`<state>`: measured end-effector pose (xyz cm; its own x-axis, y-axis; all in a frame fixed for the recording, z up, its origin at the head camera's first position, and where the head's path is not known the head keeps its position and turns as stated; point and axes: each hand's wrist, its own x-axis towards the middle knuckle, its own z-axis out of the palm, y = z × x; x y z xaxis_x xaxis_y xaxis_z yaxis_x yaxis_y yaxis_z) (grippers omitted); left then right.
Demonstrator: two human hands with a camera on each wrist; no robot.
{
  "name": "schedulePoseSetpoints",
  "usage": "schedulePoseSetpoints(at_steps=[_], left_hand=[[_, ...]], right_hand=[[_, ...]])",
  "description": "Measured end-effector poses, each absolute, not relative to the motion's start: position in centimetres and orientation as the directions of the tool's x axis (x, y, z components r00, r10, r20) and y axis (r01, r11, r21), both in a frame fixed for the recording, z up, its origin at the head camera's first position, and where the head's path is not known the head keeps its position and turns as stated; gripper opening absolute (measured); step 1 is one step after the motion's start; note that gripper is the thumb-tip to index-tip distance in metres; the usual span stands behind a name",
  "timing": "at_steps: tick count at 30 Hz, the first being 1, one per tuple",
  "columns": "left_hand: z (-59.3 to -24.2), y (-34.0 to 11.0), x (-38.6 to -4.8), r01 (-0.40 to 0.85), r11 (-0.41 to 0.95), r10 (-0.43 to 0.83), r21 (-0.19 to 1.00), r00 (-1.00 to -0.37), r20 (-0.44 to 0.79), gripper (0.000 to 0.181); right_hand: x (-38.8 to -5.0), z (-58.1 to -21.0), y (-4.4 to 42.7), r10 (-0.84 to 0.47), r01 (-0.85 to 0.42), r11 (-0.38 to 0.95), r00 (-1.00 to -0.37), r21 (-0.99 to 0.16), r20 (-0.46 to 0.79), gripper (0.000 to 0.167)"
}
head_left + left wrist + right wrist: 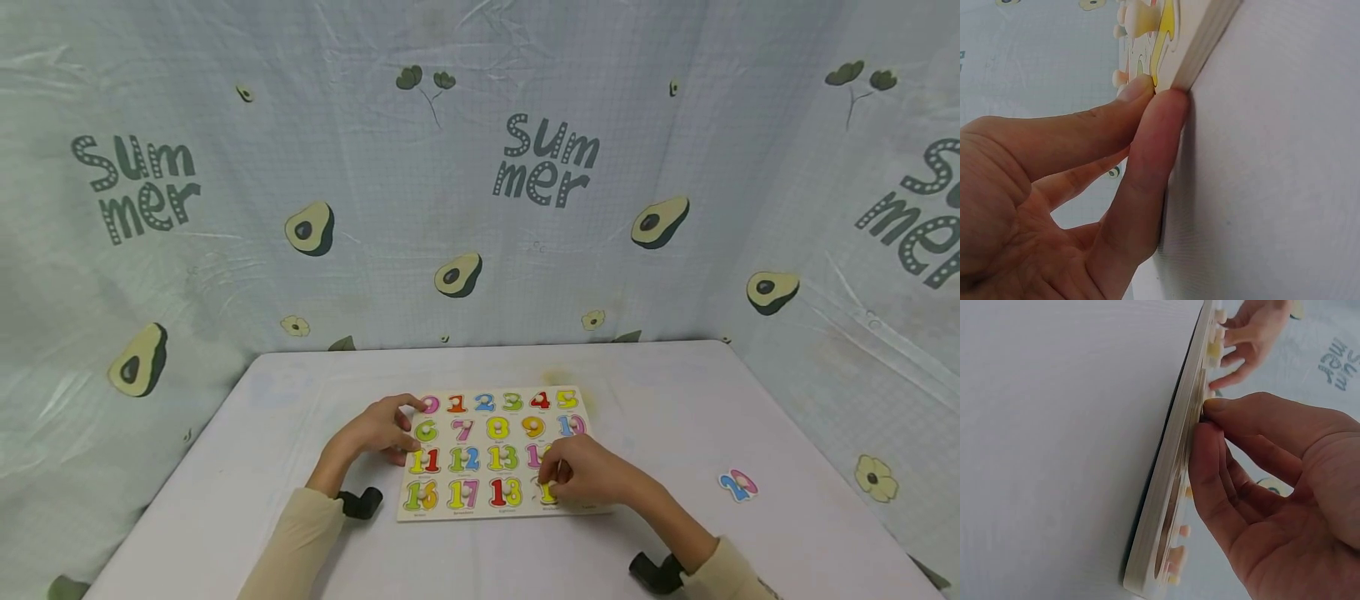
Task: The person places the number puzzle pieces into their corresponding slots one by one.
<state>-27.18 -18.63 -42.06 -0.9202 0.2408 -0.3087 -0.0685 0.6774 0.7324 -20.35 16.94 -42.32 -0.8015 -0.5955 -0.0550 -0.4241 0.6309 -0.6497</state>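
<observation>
A wooden number puzzle board lies on the white table, its colourful number pieces fitted with small knobs. My left hand grips the board's left edge. In the left wrist view the thumb lies against its face and a finger presses its edge. My right hand pinches the yellow number 19 piece at its place in the bottom row; the fingers hide most of it. A number 20 piece, blue and pink, lies loose on the table to the right.
Near the board's corner, an open recess shows in the right wrist view. Black wrist-worn devices sit at both wrists. A curtain printed with avocados hangs behind the table and along its sides.
</observation>
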Motion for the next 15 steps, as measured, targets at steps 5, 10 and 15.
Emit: schedulePoseSetpoints(at_steps=[5,10,15], left_hand=[[-42.12,-18.59,-27.33,-0.077,0.678,0.236,0.731,-0.919,-0.315,0.061],[-42.05,-18.54,-27.37,-0.072,0.686,0.243,0.724,-0.915,-0.321,0.062],[-41.97,-18.47,-27.33,-0.082,0.684,0.231,0.725,-0.918,-0.322,0.062]], right_hand=[[-20.31,-42.32,16.77,-0.6,-0.426,0.625,-0.798,-0.654,-0.053,0.012],[-20.3,-42.37,16.6,-0.597,-0.425,0.621,-0.801,-0.658,-0.046,0.013],[-20.27,-42.46,16.47,-0.605,-0.429,0.612,-0.795,-0.664,-0.044,0.014]])
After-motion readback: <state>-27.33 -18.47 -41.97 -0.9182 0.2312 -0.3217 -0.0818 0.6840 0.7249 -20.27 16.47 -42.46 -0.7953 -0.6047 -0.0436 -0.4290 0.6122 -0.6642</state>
